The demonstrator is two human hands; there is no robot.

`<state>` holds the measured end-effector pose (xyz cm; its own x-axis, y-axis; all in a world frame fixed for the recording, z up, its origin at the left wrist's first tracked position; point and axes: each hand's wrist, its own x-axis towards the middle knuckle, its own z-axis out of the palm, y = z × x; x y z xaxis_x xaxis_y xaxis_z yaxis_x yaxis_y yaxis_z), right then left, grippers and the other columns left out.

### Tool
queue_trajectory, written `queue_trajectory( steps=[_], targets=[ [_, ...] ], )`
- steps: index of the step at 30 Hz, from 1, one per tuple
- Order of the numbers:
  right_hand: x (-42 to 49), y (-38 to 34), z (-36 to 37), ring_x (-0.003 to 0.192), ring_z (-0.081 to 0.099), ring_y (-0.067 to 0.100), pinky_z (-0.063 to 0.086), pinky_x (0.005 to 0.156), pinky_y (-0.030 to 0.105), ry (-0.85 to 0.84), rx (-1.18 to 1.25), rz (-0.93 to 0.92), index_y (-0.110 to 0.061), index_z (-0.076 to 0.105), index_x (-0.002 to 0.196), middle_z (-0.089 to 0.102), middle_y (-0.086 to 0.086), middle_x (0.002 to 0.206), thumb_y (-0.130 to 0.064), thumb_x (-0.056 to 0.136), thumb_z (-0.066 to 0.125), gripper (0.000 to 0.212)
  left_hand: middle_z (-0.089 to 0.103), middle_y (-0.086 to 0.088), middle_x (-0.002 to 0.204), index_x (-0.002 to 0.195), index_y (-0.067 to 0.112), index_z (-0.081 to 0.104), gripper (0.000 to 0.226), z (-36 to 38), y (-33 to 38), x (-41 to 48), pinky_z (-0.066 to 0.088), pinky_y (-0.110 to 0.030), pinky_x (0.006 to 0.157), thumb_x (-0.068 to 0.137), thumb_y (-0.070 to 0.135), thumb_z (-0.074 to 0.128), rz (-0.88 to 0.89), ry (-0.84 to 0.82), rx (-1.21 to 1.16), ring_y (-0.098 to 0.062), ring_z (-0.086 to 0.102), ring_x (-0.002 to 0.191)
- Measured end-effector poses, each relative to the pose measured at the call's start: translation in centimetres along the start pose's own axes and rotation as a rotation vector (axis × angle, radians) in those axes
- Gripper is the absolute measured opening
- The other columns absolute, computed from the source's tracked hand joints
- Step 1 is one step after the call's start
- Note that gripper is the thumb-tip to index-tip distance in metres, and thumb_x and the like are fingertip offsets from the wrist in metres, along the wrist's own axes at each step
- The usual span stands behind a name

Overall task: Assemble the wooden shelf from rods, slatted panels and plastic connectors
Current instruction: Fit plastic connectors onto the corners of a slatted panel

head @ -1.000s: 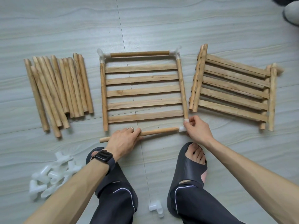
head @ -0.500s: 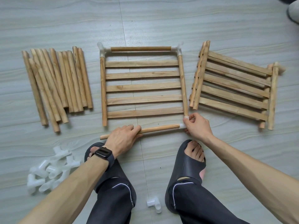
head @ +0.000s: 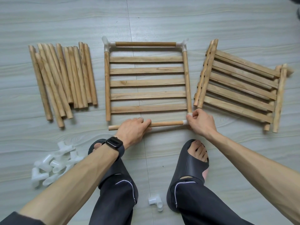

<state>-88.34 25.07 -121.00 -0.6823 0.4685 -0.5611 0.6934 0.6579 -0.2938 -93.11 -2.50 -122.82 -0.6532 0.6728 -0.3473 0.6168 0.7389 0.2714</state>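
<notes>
While the loose rods (head: 63, 82) lie side by side at the far left of the floor (head: 162, 17), with the heap of white connectors (head: 53, 164) nearer the person, both seem parked on that side so either can be picked up without reaching across the work. In the middle the slatted panel (head: 146, 82) lies flat, its far edge already closed by a rod between two corner pieces. Lying flat, it can be kept square as joints are pushed home. The left hand (head: 132, 129) is wrapped over the near rod (head: 165, 123), fingers curled round it, probably to steer and press it rightward. That rod's left end is bare and sits just off the panel's left rail. A lone connector (head: 155, 202) lies between the feet, handy for that open corner. The rod's right end enters the corner connector (head: 186, 118), which also caps the right rail. The right hand (head: 200, 124) pinches this connector, thumb and fingers closed on it, likely bracing it against the push. Furthest right, the stacked panels (head: 240, 90) rest close beside the frame.
</notes>
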Motion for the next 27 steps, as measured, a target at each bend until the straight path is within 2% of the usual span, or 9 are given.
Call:
queue_trajectory(
  steps=[4,6,8,10,12,15,18,22,27],
  targets=[
    [0.6,-0.1,-0.2,0.092,0.060,0.034,0.041,0.072,0.036,-0.007,-0.113,-0.049,-0.014,0.057,0.096,0.069,0.009,0.097,-0.040,0.096,0.053,0.026,0.053,-0.003,0.108,0.125,0.025,0.047,0.024,-0.5,0.7,0.4,0.033,-0.035,0.074,0.108,0.038,0.037,-0.080,-0.013,0.072,-0.026,0.049,0.097],
    [0.8,-0.3,-0.1,0.091,0.059,0.036,0.038,0.071,0.036,0.003,-0.170,-0.073,-0.012,0.055,0.099,0.068,0.013,0.101,-0.039,0.097,0.052,0.027,0.055,-0.008,0.121,0.128,0.022,0.049,0.030,-0.8,1.8,-0.1,0.040,-0.038,0.080,0.103,0.038,0.049,-0.012,0.052,0.093,-0.027,0.050,0.105],
    [0.6,-0.3,0.3,0.095,0.059,0.040,0.038,0.072,0.037,0.006,-0.204,-0.081,-0.008,0.052,0.108,0.065,0.018,0.110,-0.038,0.098,0.048,0.032,0.060,-0.010,0.119,0.120,0.016,0.056,0.037,-0.2,3.5,-1.2,0.043,-0.040,0.081,0.097,0.045,0.054,0.248,0.051,0.108,-0.029,0.054,0.103],
    [-0.2,-0.6,0.8,0.100,0.059,0.043,0.040,0.073,0.041,0.022,-0.239,-0.083,-0.006,0.048,0.118,0.056,0.019,0.118,-0.040,0.098,0.046,0.040,0.061,-0.009,0.114,0.116,0.017,0.057,0.041,1.0,5.3,-2.9,0.041,-0.040,0.084,0.096,0.053,0.052,0.528,-0.139,0.116,-0.029,0.054,0.104],
    [-1.3,-1.1,1.0,0.098,0.057,0.041,0.042,0.069,0.041,0.124,-0.301,-0.124,-0.006,0.046,0.121,0.048,0.016,0.116,-0.041,0.097,0.050,0.043,0.060,-0.007,0.113,0.119,0.019,0.057,0.047,2.3,6.8,-4.5,0.040,-0.039,0.087,0.096,0.060,0.051,0.707,-0.327,0.148,-0.028,0.054,0.107],
    [-2.9,-1.9,1.2,0.091,0.050,0.029,0.045,0.068,0.042,0.291,-0.386,-0.310,-0.008,0.049,0.115,0.047,0.011,0.109,-0.040,0.092,0.057,0.040,0.059,0.001,0.110,0.126,0.033,0.051,0.054,4.4,8.1,-6.4,0.042,-0.033,0.082,0.092,0.073,0.043,0.998,-0.347,0.229,-0.020,0.056,0.101],
    [-3.9,-2.7,1.6,0.088,0.045,0.022,0.048,0.073,0.040,0.246,-0.403,-0.491,-0.014,0.051,0.109,0.047,0.005,0.104,-0.038,0.092,0.057,0.030,0.052,0.010,0.118,0.132,0.051,0.042,0.054,6.1,9.3,-7.6,0.045,-0.027,0.081,0.087,0.082,0.039,1.284,-0.352,0.364,-0.012,0.054,0.101],
    [-4.3,-4.0,2.2,0.092,0.047,0.022,0.047,0.077,0.040,0.153,-0.395,-0.558,-0.015,0.052,0.107,0.050,0.005,0.106,-0.036,0.094,0.053,0.026,0.042,0.015,0.141,0.142,0.062,0.034,0.058,6.2,10.5,-6.9,0.043,-0.024,0.089,0.088,0.084,0.031,1.352,-0.427,0.470,-0.009,0.048,0.115],
    [-3.9,-4.5,2.2,0.094,0.049,0.022,0.044,0.074,0.037,0.119,-0.377,-0.589,-0.015,0.054,0.108,0.052,0.004,0.105,-0.036,0.093,0.055,0.025,0.058,0.019,0.123,0.118,0.049,0.062,0.037,7.0,10.4,-7.7,0.041,-0.021,0.087,0.100,0.061,0.031,1.293,-0.373,0.494,-0.003,0.050,0.114]
  ],
)
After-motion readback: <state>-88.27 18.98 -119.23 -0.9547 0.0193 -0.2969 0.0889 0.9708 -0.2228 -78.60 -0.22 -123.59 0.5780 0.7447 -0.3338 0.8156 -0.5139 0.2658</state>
